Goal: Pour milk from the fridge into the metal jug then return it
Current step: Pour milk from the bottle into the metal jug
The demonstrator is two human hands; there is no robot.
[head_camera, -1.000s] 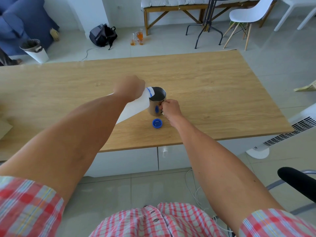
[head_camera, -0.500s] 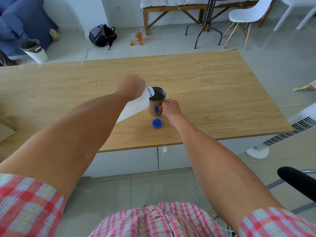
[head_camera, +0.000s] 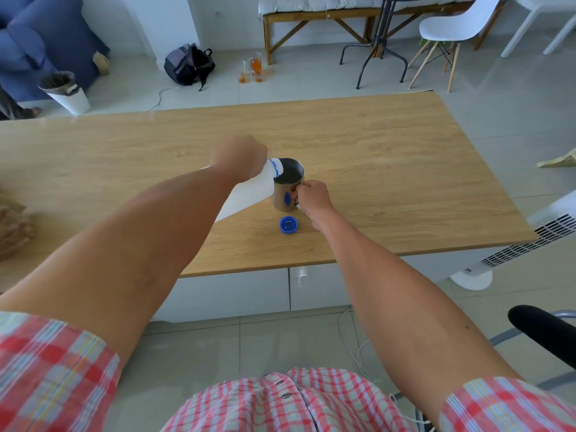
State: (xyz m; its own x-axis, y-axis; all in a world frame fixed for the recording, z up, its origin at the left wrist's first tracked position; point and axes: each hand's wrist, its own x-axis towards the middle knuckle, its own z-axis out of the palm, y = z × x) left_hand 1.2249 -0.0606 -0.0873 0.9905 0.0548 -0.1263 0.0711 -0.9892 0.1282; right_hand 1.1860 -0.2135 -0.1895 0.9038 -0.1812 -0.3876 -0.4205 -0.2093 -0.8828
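A white plastic milk bottle point(head_camera: 247, 194) with a blue neck ring is tipped steeply to the right, its mouth over the rim of the metal jug point(head_camera: 286, 188). My left hand point(head_camera: 238, 157) grips the bottle from above near its top. The jug stands upright on the wooden table point(head_camera: 389, 157), and my right hand point(head_camera: 310, 199) grips its handle on the right side. The blue bottle cap point(head_camera: 289, 225) lies open side up on the table just in front of the jug. Much of the bottle is hidden behind my left forearm.
Brown paper or cardboard point(head_camera: 12, 226) lies at the table's left edge. Past the far edge are a black backpack point(head_camera: 188, 63), a white bin point(head_camera: 67, 93), glass bottles point(head_camera: 252, 70) and a white chair point(head_camera: 452, 29). A white heater point(head_camera: 530, 241) stands at right.
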